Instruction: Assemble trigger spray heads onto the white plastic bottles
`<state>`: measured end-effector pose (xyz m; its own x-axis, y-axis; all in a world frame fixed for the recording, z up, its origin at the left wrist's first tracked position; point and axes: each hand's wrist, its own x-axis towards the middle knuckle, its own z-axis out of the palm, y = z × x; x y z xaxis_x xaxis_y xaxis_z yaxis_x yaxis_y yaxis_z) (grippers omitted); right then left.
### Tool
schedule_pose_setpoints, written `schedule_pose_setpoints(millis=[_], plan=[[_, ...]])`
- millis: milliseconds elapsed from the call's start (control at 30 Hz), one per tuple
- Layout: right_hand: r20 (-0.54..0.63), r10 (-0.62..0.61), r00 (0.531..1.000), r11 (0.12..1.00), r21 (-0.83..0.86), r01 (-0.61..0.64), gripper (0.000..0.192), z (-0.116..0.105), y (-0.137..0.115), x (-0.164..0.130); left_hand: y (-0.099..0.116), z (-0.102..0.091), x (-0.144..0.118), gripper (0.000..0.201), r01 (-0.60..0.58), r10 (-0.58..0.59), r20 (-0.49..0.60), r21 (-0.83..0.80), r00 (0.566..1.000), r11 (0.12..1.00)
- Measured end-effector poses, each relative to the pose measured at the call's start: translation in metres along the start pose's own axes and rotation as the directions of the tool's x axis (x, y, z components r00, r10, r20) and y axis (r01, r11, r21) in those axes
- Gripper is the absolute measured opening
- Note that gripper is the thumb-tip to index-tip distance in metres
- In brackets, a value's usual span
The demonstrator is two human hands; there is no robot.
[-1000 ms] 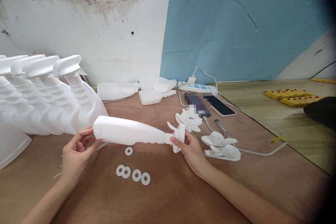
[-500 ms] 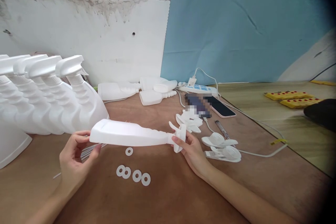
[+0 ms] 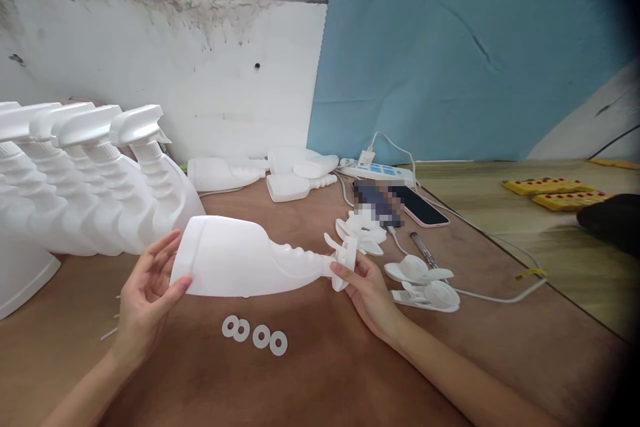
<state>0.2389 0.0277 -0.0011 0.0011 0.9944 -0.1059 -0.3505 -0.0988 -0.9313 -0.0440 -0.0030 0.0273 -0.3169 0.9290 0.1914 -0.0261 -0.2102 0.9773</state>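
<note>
A white spray bottle (image 3: 230, 257) lies sideways in the air between my hands, its broad side facing me. My left hand (image 3: 150, 287) grips its base, thumb in front and fingers behind. At the neck, my right hand (image 3: 367, 287) is closed on the white trigger sprayer head (image 3: 345, 263), which sits at the bottle's mouth. Whether the head is fully seated I cannot tell. Below the bottle, several white ring washers (image 3: 261, 336) lie on the brown table (image 3: 320, 380). Loose sprayer heads (image 3: 425, 283) rest to the right of my right hand.
Several assembled spray bottles (image 3: 160, 187) stand in rows at the left. Bottles without heads (image 3: 295, 187) lie at the back. A power strip (image 3: 385, 172), phones (image 3: 420, 205), a pen-like tool (image 3: 424, 250) and a white cable (image 3: 500, 295) occupy the right side.
The bottle has turned about its long axis, from its narrow side to its broad side, and now covers one washer. My left fingers have shifted round its base; my right hand stays at the head.
</note>
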Motion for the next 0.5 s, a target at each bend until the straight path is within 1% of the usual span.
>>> schedule_pose_setpoints(millis=[67, 100, 133, 167, 200, 233, 267, 300, 333, 367, 400, 433, 500], plan=[[-0.003, 0.003, 1.000, 1.000, 0.031, -0.003, 0.029, 0.000, 0.000, 0.000, 0.003, 0.001, 0.001, 0.063, 0.054, -0.054, 0.054, 0.013, 0.997, 0.998], [-0.007, 0.003, 1.000, 0.999, 0.039, -0.003, 0.028, 0.000, 0.000, 0.000, 0.003, 0.000, 0.002, 0.066, 0.066, -0.069, 0.083, 0.042, 0.994, 0.997], [-0.011, 0.001, 1.000, 0.999, 0.035, -0.001, 0.026, -0.001, 0.000, 0.000, 0.002, -0.002, 0.003, 0.068, 0.053, -0.063, 0.103, 0.096, 0.993, 0.994], [-0.016, -0.003, 1.000, 1.000, 0.020, 0.003, 0.025, -0.001, 0.000, 0.000, 0.000, -0.005, 0.004, 0.070, 0.006, -0.029, 0.125, 0.178, 0.992, 0.984], [-0.020, -0.008, 1.000, 1.000, -0.003, 0.008, 0.024, -0.001, 0.000, 0.000, -0.002, -0.008, 0.005, 0.069, -0.084, 0.042, 0.155, 0.277, 0.987, 0.957], [-0.022, -0.015, 1.000, 0.999, -0.029, 0.014, 0.024, -0.001, 0.001, 0.000, -0.005, -0.011, 0.006, 0.066, -0.209, 0.146, 0.191, 0.371, 0.971, 0.905], [-0.021, -0.020, 1.000, 0.998, -0.053, 0.019, 0.024, -0.001, 0.002, 0.001, -0.008, -0.014, 0.007, 0.061, -0.350, 0.266, 0.242, 0.439, 0.933, 0.827], [-0.021, -0.023, 1.000, 0.997, -0.073, 0.021, 0.024, -0.002, 0.002, 0.001, -0.010, -0.016, 0.007, 0.055, -0.482, 0.384, 0.292, 0.471, 0.876, 0.739], [-0.019, -0.022, 1.000, 0.996, -0.087, 0.020, 0.025, -0.002, 0.003, 0.001, -0.012, -0.018, 0.007, 0.052, -0.590, 0.485, 0.336, 0.473, 0.807, 0.654], [-0.017, -0.019, 1.000, 0.995, -0.096, 0.017, 0.026, -0.002, 0.004, 0.001, -0.013, -0.020, 0.007, 0.050, -0.670, 0.564, 0.366, 0.457, 0.741, 0.584], [-0.012, -0.014, 1.000, 0.995, -0.102, 0.012, 0.026, -0.002, 0.005, 0.001, -0.012, -0.021, 0.006, 0.049, -0.724, 0.619, 0.383, 0.440, 0.686, 0.531], [-0.008, -0.008, 1.000, 0.995, -0.104, 0.007, 0.027, -0.002, 0.005, 0.001, -0.011, -0.021, 0.006, 0.048, -0.762, 0.656, 0.396, 0.427, 0.642, 0.487], [0.007, 0.006, 1.000, 0.995, -0.100, -0.005, 0.027, -0.001, 0.006, 0.000, -0.009, -0.023, 0.004, 0.041, -0.816, 0.712, 0.418, 0.412, 0.565, 0.406]])
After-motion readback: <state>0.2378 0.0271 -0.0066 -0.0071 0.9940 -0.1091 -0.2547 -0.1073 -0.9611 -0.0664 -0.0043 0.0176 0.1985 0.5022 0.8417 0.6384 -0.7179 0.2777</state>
